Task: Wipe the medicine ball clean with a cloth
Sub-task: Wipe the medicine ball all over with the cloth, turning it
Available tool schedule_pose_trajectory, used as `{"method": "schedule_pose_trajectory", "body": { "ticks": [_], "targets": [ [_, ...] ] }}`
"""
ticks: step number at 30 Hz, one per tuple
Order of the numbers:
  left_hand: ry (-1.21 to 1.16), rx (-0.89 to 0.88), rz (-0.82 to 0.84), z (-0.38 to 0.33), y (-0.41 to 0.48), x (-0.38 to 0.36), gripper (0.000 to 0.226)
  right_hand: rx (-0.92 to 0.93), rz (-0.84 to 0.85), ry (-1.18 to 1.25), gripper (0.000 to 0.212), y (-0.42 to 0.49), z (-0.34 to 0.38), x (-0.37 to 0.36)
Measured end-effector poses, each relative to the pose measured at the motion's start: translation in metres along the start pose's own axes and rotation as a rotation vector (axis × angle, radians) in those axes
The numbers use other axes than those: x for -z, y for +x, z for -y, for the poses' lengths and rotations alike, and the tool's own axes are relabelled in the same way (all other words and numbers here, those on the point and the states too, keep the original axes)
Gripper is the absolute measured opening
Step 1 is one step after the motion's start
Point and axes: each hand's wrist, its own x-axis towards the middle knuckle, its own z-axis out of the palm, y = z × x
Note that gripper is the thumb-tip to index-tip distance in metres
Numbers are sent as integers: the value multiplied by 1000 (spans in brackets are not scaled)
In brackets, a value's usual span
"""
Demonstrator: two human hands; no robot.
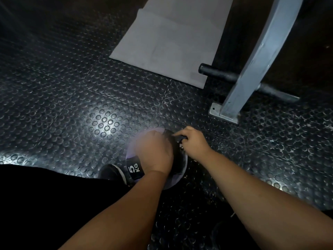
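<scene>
Medicine ball [134, 169] (marked 5 KG) sits on the studded floor [75, 98] beside a shoe [112, 171]; left hand [155, 152] covers its top, fingers' state I cannot tell; right hand [194, 142] pinches a dark piece [177, 137] with curled fingers, cloth or strap unclear; wiping seems barely begun; no containers show; grey mat [162, 47] lies beyond.

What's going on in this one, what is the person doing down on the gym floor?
A person bends over a lavender medicine ball marked 5 KG, which sits on the studded rubber floor beside their shoe. The left hand lies on top of the ball, blurred. The right hand grips a dark piece at the ball's far right edge; whether that is the cloth or a handle is unclear. A grey mat and a metal frame lie beyond.
</scene>
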Motion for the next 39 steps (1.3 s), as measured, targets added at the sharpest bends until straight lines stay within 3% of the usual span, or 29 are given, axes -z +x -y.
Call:
{"method": "schedule_pose_trajectory", "body": {
  "ticks": [7, 10, 14, 17, 20, 22, 27, 33, 39],
  "targets": [
    [-143, 300, 224, -42, 4, 11, 25, -441, -391, 208, 31, -35, -26, 13],
    [-144, 281, 289, -42, 7, 23, 27, -513, -408, 238, 33, -48, -9, -5],
    [-180, 217, 191, -20, 15, 38, 22, -560, -466, 283, 33, -66, 7, -22],
    [-213, 251, 264, 2, 25, 44, 53, -623, -450, 328, 33, -71, 3, -23],
    [-351, 368, 515, 17, 32, 40, 96, -569, -357, 282, 36, -74, -6, -21],
    [-493, 444, 639, 20, 31, 36, 104, -543, -314, 265, 37, -76, -11, -19],
    [-267, 281, 733, 14, 37, 41, 92, -528, -244, 253, 37, -69, -30, -8],
    [-113, 120, 714, 9, 40, 40, 36, -552, -167, 332, 33, -64, -57, 20],
    [-188, 94, 767, -9, 15, 30, 61, -533, -168, 258, 31, -60, -75, 28]
  ]
}}
